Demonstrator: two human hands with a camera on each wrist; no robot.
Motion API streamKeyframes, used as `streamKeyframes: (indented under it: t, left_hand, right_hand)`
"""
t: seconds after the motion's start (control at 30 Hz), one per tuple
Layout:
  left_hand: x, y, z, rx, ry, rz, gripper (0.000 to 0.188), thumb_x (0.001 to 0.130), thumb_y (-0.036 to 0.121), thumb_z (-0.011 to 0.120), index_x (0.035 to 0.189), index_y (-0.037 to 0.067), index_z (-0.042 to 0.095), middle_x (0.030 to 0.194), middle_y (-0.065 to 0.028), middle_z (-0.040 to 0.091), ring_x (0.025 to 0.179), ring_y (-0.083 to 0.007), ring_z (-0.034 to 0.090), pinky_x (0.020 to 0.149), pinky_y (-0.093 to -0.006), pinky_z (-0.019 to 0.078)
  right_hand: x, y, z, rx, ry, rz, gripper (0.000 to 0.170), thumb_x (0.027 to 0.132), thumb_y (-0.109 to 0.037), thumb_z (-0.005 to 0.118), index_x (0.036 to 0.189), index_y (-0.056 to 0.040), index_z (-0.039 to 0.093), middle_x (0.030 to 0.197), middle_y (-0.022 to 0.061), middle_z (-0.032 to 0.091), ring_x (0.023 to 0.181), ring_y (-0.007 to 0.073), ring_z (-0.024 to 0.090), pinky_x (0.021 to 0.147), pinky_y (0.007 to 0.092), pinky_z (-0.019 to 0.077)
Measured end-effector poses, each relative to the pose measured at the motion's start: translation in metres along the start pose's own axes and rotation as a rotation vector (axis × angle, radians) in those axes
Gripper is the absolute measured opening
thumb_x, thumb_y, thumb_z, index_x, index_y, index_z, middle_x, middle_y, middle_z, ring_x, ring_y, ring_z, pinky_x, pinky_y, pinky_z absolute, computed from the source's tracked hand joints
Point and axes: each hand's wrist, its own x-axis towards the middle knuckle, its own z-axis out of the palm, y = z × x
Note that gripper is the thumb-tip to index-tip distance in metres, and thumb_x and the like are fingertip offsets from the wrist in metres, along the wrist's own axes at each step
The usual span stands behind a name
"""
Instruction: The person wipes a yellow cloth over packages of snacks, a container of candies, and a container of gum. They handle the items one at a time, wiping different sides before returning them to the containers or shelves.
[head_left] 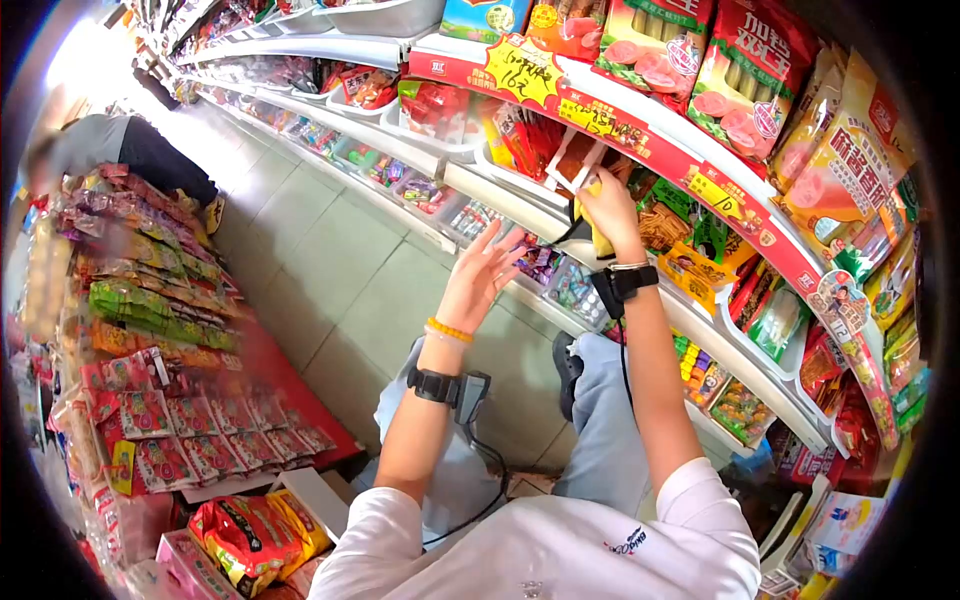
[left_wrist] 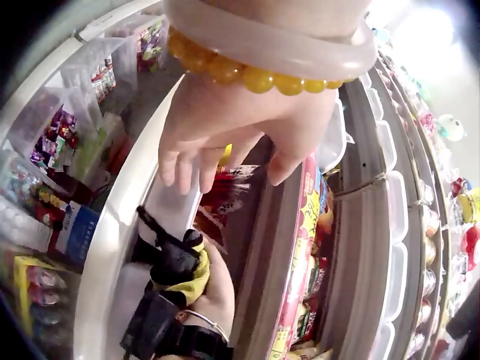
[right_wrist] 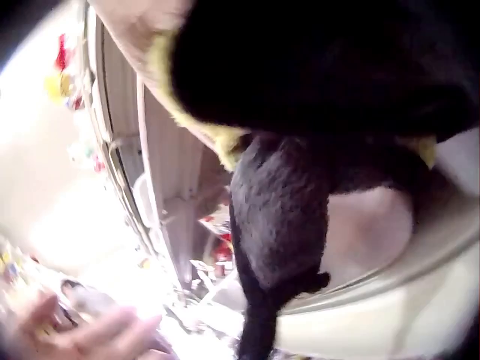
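My right hand (head_left: pixel 612 212) grips a black-and-yellow cloth (head_left: pixel 601 243) at the front of the snack shelf. In the left wrist view the bunched cloth (left_wrist: pixel 180 270) hangs over the shelf's pale front, its dark end trailing free. Close up in the right wrist view, the dark side of the cloth (right_wrist: pixel 277 210) fills the middle and hides most of the gripping fingers. My left hand (head_left: pixel 478 280) hovers over the aisle side of the shelf edge, fingers spread and holding nothing. A yellow bead bracelet (head_left: pixel 450 329) circles that wrist.
Bagged sausages (head_left: pixel 655 45) stand on the upper shelf behind a red price strip (head_left: pixel 640 125). White bins (head_left: pixel 437 142) of packets line the tier below; candy boxes (head_left: pixel 580 290) sit lower. Across the tiled aisle (head_left: pixel 335 260) is a snack display (head_left: pixel 160 420), with a person (head_left: pixel 140 150) bending beyond.
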Motion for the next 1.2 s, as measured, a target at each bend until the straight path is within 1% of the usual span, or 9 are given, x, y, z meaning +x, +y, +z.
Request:
streamKeyframes:
  t: [0.17,0.27,0.37,0.5,0.57,0.63,0.97,1.1,1.2]
  left_hand:
    - [-0.002,0.006,-0.003,0.016,0.002,0.015,0.057,0.092,0.023,0.051,0.143,0.008,0.028,0.137,-0.0178,0.045,0.118,-0.0266,0.051,0.097,-0.0346,0.0427]
    - [-0.003,0.003,-0.005,0.011,-0.003,0.011,0.057,0.092,0.022,0.051,0.143,0.007,0.028,0.136,-0.0181,0.045,0.118,-0.0267,0.051,0.096,-0.0339,0.043]
    - [-0.003,0.002,-0.001,0.036,-0.011,0.005,0.058,0.092,0.022,0.051,0.143,0.007,0.028,0.136,-0.0178,0.045,0.118,-0.0268,0.051,0.097,-0.0339,0.0428]
    - [0.0,-0.005,0.001,0.065,-0.006,-0.01,0.057,0.092,0.022,0.051,0.142,0.008,0.028,0.136,-0.0168,0.046,0.118,-0.0267,0.052,0.097,-0.0338,0.0424]
    - [0.002,-0.011,-0.001,0.074,-0.004,-0.02,0.057,0.092,0.022,0.051,0.142,0.008,0.029,0.135,-0.0161,0.047,0.118,-0.0265,0.052,0.097,-0.0337,0.0422]
    - [0.005,-0.02,-0.005,0.082,-0.007,-0.026,0.056,0.092,0.021,0.051,0.142,0.008,0.03,0.135,-0.0152,0.048,0.118,-0.0261,0.052,0.097,-0.0337,0.0418]
    - [0.015,-0.042,0.011,0.248,0.021,-0.132,0.051,0.089,0.01,0.048,0.139,0.011,0.037,0.129,-0.0123,0.054,0.113,-0.0224,0.055,0.093,-0.0319,0.0421]
    - [0.022,-0.047,0.021,0.311,0.023,-0.14,0.05,0.088,0.01,0.049,0.137,0.01,0.038,0.129,-0.0119,0.054,0.109,-0.0219,0.058,0.09,-0.03,0.0437]
    - [0.037,-0.048,0.028,0.476,-0.025,0.152,0.049,0.088,0.01,0.049,0.135,0.003,0.039,0.121,-0.0117,0.058,0.105,-0.02,0.059,0.091,-0.0313,0.0449]
  right_hand:
    - [-0.019,-0.001,-0.001,0.041,-0.077,0.051,0.055,0.077,-0.028,0.063,0.126,-0.0077,0.049,0.111,0.0204,0.059,0.103,0.0374,0.057,0.087,0.0452,0.0461]
    - [-0.04,-0.029,-0.016,0.055,0.063,0.073,0.053,0.079,-0.024,0.064,0.127,-0.0079,0.049,0.112,0.0177,0.058,0.102,0.0358,0.057,0.087,0.043,0.0465]
    - [-0.071,-0.032,-0.01,0.172,0.22,-0.12,0.04,0.081,-0.02,0.063,0.119,-0.0095,0.054,0.109,0.0143,0.059,0.096,0.0347,0.06,0.08,0.0427,0.0483]
    - [-0.125,-0.04,0.002,0.211,-0.181,-0.01,0.026,0.081,-0.021,0.061,0.104,-0.0089,0.06,0.089,0.016,0.065,0.083,0.0364,0.063,0.071,0.0439,0.0497]
    - [-0.151,-0.061,-0.015,-0.106,-0.62,0.011,0.018,0.081,-0.019,0.056,0.094,-0.0083,0.062,0.085,0.0185,0.065,0.077,0.0358,0.064,0.067,0.0449,0.0504]
    - [-0.181,-0.05,0.003,-0.25,-0.811,-0.118,0.024,0.083,-0.022,0.055,0.102,-0.0099,0.061,0.086,0.0151,0.066,0.082,0.0351,0.064,0.07,0.0475,0.0505]
    - [-0.216,-0.046,0.029,-0.141,-0.67,-0.444,0.009,0.082,-0.013,0.053,0.08,-0.0091,0.061,0.076,0.0094,0.066,0.075,0.0297,0.066,0.061,0.0418,0.0517]
    - [-0.215,-0.04,0.033,-0.13,-0.738,-0.45,0.017,0.082,-0.021,0.058,0.093,-0.0082,0.055,0.075,0.0127,0.063,0.07,0.0335,0.064,0.059,0.0445,0.0501]
    - [-0.205,-0.046,0.028,-0.196,-0.64,-0.411,0.009,0.084,-0.017,0.054,0.088,-0.0093,0.057,0.078,0.0125,0.065,0.075,0.0319,0.065,0.061,0.044,0.0512]
